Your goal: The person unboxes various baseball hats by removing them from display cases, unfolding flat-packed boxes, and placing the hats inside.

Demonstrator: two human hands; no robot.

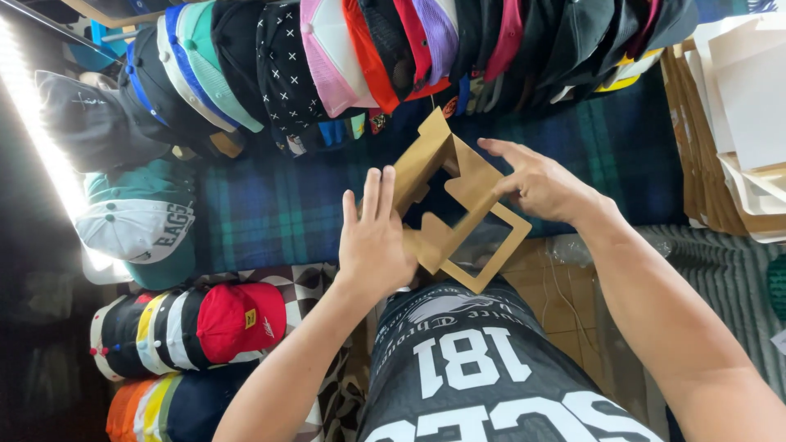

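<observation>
Between my two hands I hold a brown cardboard box (pixel 446 209) with a clear window panel, only partly folded, with its flaps open. My left hand (pixel 375 237) presses flat against its left side, fingers pointing up. On the right, my right hand (pixel 536 184) grips the box's upper edge with curled fingers. The box hangs above a dark blue and green plaid cloth (pixel 270 205). The window frame points down toward my lap.
A row of stacked caps (pixel 344 57) in many colours lines the top. More caps (pixel 188 327), red, black and white, lie at the lower left, with teal and white ones (pixel 135 225) above. Flat cardboard sheets (pixel 737 123) are stacked at the right. A light strip (pixel 37 131) glows at left.
</observation>
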